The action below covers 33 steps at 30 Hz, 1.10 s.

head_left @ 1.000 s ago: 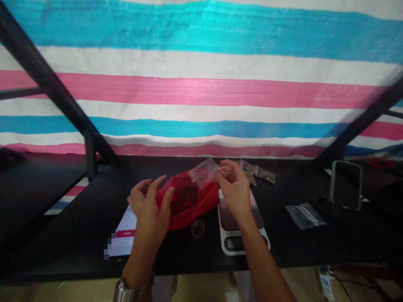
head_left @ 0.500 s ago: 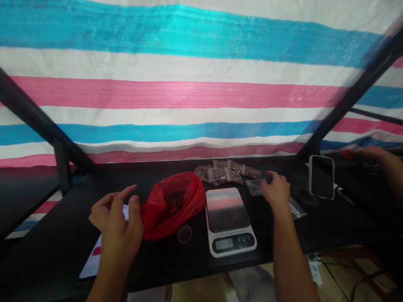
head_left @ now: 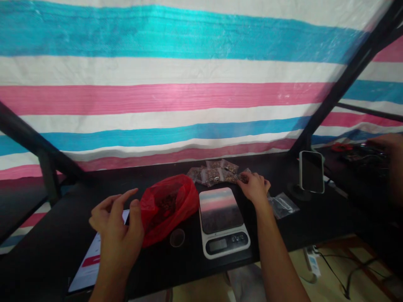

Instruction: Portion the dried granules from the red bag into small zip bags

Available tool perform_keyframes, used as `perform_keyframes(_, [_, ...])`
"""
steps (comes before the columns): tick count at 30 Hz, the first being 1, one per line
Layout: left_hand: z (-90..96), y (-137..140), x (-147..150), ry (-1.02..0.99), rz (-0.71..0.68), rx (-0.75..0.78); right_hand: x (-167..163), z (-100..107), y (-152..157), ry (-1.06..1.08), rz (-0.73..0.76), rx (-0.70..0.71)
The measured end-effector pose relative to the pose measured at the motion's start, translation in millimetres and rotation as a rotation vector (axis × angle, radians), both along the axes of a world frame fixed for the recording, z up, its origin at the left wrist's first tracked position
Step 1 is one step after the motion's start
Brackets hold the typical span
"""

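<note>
My left hand (head_left: 118,226) hovers left of the red plastic bag (head_left: 185,201), fingers apart and holding nothing. Dark brown small pieces, too blurred to identify, lie inside that bag. Beyond the scale, my right hand (head_left: 255,189) has its fingertips closed on a small filled zip bag (head_left: 244,178) at the right end of a pile; the fingers partly cover it. The other small filled zip bags (head_left: 212,175) lie heaped behind the kitchen scale (head_left: 222,209). A small clear cup (head_left: 177,238) sits between the red bag and the scale.
Flat clear plastic bags (head_left: 284,204) lie right of my right wrist. A phone on a stand (head_left: 311,172) stands farther right. A tablet (head_left: 86,264) lies under my left forearm. Another person's hand (head_left: 388,144) is at the far right. Black frame bars slope at both sides.
My right hand has moved left and back from the empty clear bags to the end of the filled pile. The left hand stays nearly still. The whole view has shifted slightly.
</note>
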<state>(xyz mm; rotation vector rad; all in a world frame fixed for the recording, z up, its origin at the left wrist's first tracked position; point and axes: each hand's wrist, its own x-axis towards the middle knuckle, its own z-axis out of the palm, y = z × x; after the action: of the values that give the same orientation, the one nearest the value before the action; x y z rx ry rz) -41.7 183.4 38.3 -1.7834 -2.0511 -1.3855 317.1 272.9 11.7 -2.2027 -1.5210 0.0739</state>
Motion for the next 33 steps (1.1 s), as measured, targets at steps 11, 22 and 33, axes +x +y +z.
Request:
perform_keyframes(11, [14.4, -10.3, 13.1, -0.001, 0.056, 0.051, 2.4, -2.5, -3.7, 0.05, -0.061, 0.032])
perform_keyframes(22, [21.4, -17.1, 13.7, -0.009, 0.025, 0.061, -0.7, -10.1, -1.5, 0.102, -0.092, 0.069])
perform_keyframes(33, [28.9, -23.0, 16.3, -0.015, 0.009, 0.067, -5.5, -12.4, -5.2, 0.085, -0.068, 0.069])
